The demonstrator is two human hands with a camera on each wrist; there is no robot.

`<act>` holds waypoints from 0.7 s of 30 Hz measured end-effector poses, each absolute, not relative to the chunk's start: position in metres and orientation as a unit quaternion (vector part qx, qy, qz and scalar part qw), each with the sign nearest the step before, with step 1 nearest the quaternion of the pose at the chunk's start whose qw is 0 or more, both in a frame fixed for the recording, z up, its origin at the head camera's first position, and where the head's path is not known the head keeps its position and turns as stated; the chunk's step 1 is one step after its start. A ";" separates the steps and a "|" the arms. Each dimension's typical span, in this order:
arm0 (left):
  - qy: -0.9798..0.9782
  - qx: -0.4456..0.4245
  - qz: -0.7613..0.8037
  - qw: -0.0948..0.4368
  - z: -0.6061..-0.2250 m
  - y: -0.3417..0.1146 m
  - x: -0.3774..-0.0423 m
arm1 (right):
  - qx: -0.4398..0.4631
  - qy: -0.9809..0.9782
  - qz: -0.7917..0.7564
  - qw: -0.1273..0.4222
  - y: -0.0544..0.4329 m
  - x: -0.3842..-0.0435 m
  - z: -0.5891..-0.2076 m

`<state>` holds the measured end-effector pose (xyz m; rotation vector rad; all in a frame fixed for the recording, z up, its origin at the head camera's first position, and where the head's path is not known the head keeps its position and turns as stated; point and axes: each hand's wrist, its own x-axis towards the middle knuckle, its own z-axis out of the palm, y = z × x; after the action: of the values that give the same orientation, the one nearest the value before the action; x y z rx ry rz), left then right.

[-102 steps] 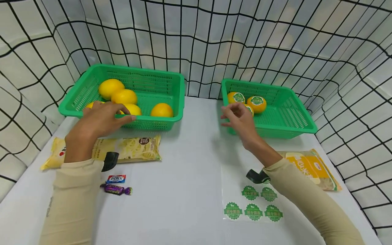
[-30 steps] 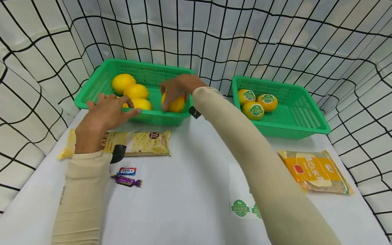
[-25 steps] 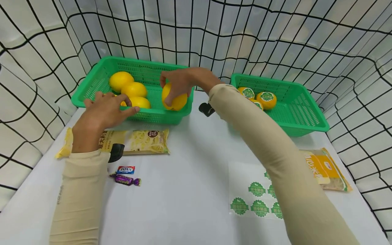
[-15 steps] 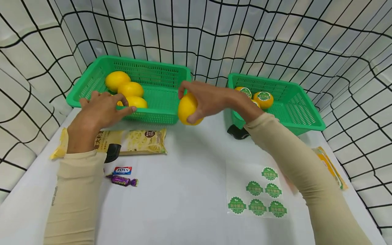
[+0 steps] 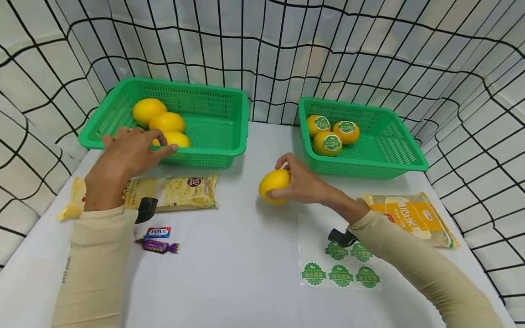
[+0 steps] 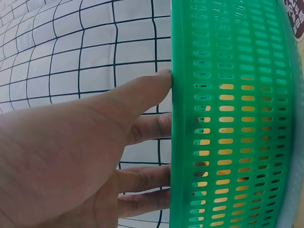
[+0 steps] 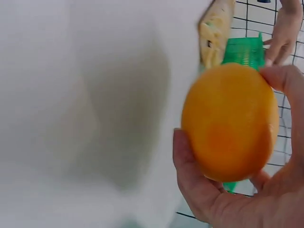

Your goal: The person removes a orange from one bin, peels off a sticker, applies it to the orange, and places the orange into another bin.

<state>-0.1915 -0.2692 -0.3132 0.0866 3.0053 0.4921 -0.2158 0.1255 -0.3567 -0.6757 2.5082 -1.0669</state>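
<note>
My right hand (image 5: 301,182) pinches a plain yellow-orange orange (image 5: 274,187) between thumb and fingers. It is above the white table, and its shadow falls below. In the right wrist view the orange (image 7: 230,121) shows no sticker. My left hand (image 5: 129,157) lies over the front rim of the left green basket (image 5: 213,152), its fingers reaching inside and the thumb at the rim. The rim hides those fingertips in the left wrist view. Several plain oranges (image 5: 148,112) sit in that basket. In the right green basket (image 5: 369,166), 3 oranges (image 5: 330,143) bear green round labels.
A clear sheet of green stickers (image 5: 340,275) lies on the table (image 5: 229,273) at right. A pasta-like yellow packet (image 5: 186,192), two wrapped candies (image 5: 159,246) and an orange-and-clear grain packet (image 5: 414,218) lie around. Black wire mesh (image 5: 270,54) encloses back and sides.
My right hand has lifted an orange out of the left basket and carried it forward and right over the table. My left hand stays at the basket rim.
</note>
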 end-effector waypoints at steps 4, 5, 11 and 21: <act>0.984 0.028 0.166 0.049 -0.316 -0.269 -0.192 | -0.179 0.879 -0.403 0.184 0.124 -0.215 -0.375; 0.985 0.027 0.166 0.047 -0.317 -0.268 -0.192 | -0.168 0.878 -0.406 0.189 0.123 -0.214 -0.379; 0.984 0.032 0.168 0.042 -0.317 -0.264 -0.195 | -0.165 0.892 -0.380 0.179 0.130 -0.211 -0.388; 0.985 0.034 0.164 0.041 -0.317 -0.263 -0.196 | -0.190 0.912 -0.332 0.149 0.128 -0.209 -0.393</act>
<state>-0.1956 -0.2628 -0.3166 0.1041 3.0153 0.5031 -0.2089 0.1282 -0.3932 -0.5470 2.6210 -0.9541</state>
